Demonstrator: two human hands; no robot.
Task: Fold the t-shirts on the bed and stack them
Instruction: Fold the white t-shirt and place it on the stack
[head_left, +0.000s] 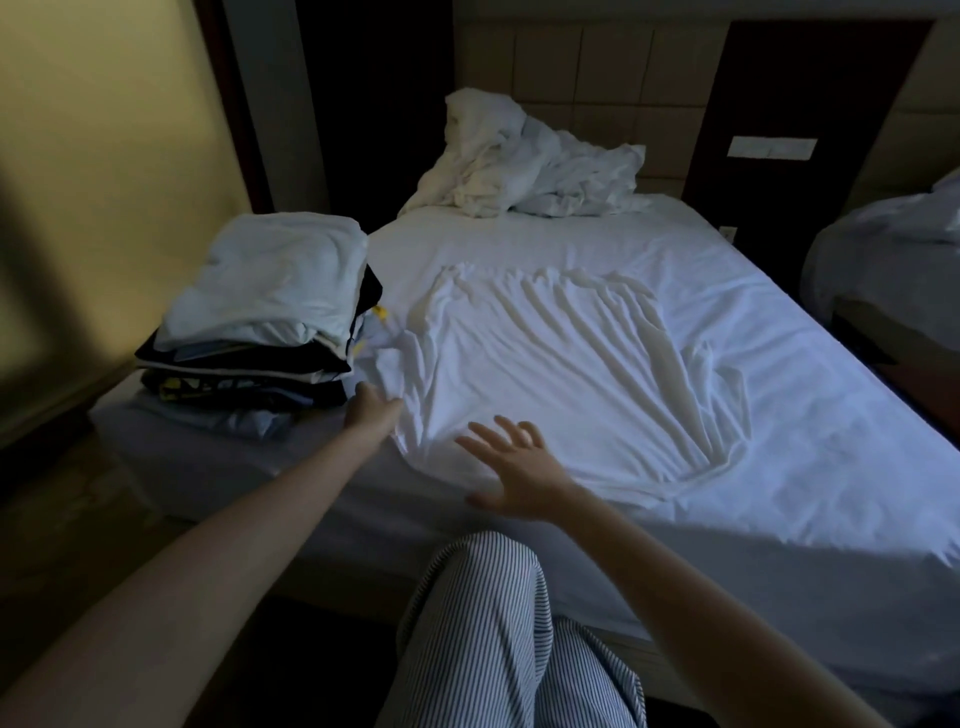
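From the head view I see a white t-shirt (561, 374) lying spread flat in the middle of the frame on the bed (779, 519), rumpled with long creases. My left hand (371, 410) pinches its left edge, fingers closed on the cloth. My right hand (511, 473) is wide open with fingers splayed at the near hem; I cannot tell whether it touches. At centre left sits a stack of folded shirts (265, 322), a white one on top, dark ones beneath. Crumpled bedding (524, 161) lies at the top centre
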